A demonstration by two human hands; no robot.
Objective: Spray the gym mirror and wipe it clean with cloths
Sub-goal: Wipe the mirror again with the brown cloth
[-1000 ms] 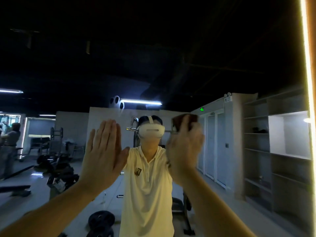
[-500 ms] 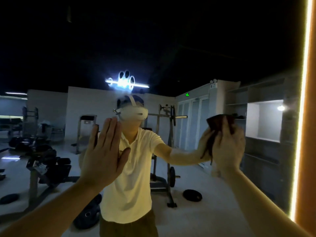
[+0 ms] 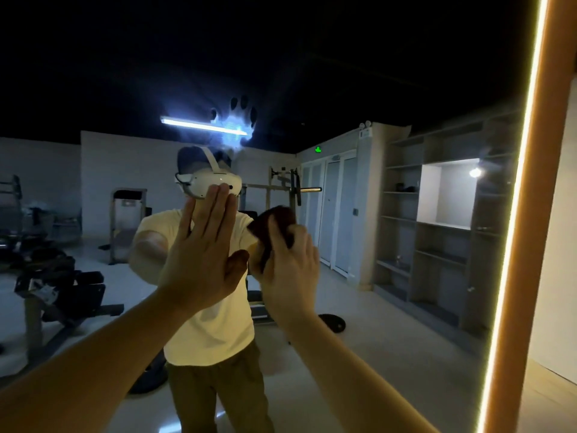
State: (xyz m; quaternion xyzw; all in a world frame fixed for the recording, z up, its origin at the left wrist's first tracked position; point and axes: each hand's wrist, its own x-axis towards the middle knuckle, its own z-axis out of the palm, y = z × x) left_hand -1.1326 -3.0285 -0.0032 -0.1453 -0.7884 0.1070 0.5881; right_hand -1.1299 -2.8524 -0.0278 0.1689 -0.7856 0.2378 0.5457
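The left hand point(image 3: 203, 254) presses flat, fingers straight, on the mirror point(image 3: 406, 89); the right hand point(image 3: 290, 267) clutches a dark cloth point(image 3: 274, 220).

A gym is indicated by the squat rack point(image 3: 293, 192), weight plate point(image 3: 332, 322) and weight bench point(image 3: 62, 284) reflected in the wall mirror point(image 3: 406, 73).

Open glass on the mirror point(image 3: 390, 323) above both hands, up past the smeared handprint point(image 3: 239, 123), and wide to the left. Hemmed in on the right by the lit strip point(image 3: 508, 245) and the orange frame point(image 3: 530, 245) beyond it, with a broad stretch of bare glass before them. Tight in the middle: left hand point(image 3: 203, 254) flat against the glass, right hand point(image 3: 287, 270) with the dark cloth point(image 3: 274, 223) just beside its thumb, barely apart.
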